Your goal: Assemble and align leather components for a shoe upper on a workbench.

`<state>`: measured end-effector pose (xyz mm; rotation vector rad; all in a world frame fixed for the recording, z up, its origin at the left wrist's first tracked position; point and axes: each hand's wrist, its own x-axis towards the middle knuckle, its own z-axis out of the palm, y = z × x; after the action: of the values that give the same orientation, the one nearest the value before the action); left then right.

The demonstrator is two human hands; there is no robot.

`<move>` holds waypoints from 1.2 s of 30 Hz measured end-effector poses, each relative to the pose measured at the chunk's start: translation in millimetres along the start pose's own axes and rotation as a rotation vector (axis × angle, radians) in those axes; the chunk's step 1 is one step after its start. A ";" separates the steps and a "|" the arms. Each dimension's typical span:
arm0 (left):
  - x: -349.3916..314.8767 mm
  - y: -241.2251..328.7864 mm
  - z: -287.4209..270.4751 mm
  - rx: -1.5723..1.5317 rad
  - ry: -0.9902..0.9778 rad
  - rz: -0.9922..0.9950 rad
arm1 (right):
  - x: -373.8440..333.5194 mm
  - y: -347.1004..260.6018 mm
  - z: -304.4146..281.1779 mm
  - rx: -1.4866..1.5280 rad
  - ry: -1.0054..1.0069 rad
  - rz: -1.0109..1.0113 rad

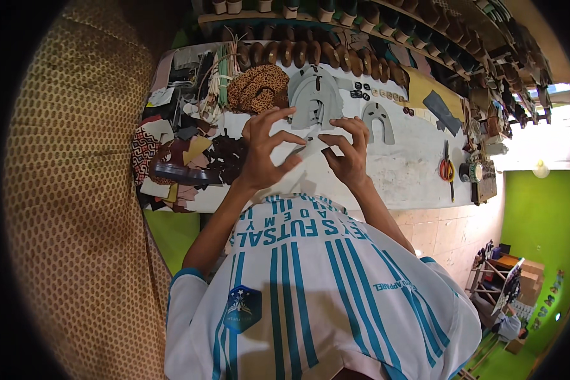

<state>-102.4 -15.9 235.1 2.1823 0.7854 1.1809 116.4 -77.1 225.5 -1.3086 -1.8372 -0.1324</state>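
Observation:
Both hands hover over the white worktable (399, 183), facing each other with a gap between them. My left hand (266, 149) has its fingers curved and spread, thumb away from the index finger. Opposite it, my right hand (350, 151) also has bent fingers held apart. No held thing shows in either one. A tiny dark piece (310, 137) appears between the fingertips, too small to name. Just beyond the hands lies a stack of grey U-shaped pieces (301, 92), partly covered by my fingers. One separate grey U-shaped piece (386, 128) rests right of it.
Leopard-print fabric (250, 88), a bundle of pale strips (224, 76) and scraps (196, 149) with a glossy dark shoe-like object (187, 173) crowd the left. Scissors (447, 170) and a tape roll (472, 171) lie right. Brown shoes (301, 54) line the back; a patterned curtain (76, 190) hangs left.

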 end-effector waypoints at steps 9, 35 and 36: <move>32.4 8.3 -26.6 0.183 -0.001 0.201 | 16.0 -20.0 -8.9 0.059 0.050 -0.022; 39.1 26.4 -32.4 -0.025 -0.041 0.070 | 31.0 -29.2 -21.9 0.061 0.149 -0.209; 39.1 25.8 -31.5 -0.037 -0.044 0.053 | 30.9 -28.9 -21.7 0.060 0.149 -0.209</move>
<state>-105.9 -0.7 289.3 2.2033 0.6868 1.1601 102.6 -78.9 270.9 -1.0357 -1.8316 -0.2769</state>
